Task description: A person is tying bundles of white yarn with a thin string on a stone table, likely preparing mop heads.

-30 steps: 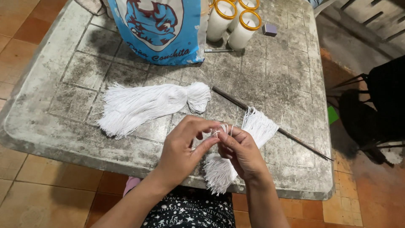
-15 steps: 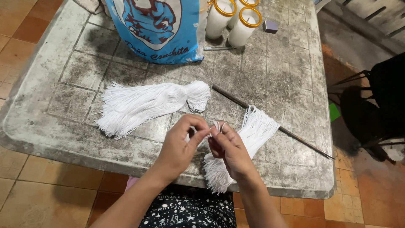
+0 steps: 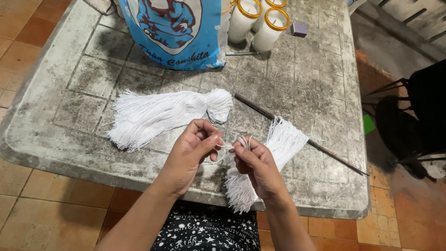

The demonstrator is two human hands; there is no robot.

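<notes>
My left hand (image 3: 191, 153) and my right hand (image 3: 255, 165) meet over the near edge of a stone table (image 3: 302, 83). Between the fingertips runs a thin white thread (image 3: 226, 147); both hands pinch it. Under my right hand lies a bundle of white yarn (image 3: 284, 142), folded at the middle, with one fringe end hanging past the table edge. A larger finished white tassel (image 3: 158, 114) with a tied round head lies to the left, just beyond my left hand.
A thin dark stick (image 3: 297, 137) lies diagonally under the yarn bundle. At the back stand a blue printed plastic bag (image 3: 172, 30), white candles in yellow-rimmed glasses (image 3: 269, 28) and a small purple block (image 3: 298, 29). A dark chair (image 3: 418, 116) stands at the right on the tiled floor.
My hands have drawn slightly apart, stretching the thread between them. The yarn bundle and the tassel stay where they were.
</notes>
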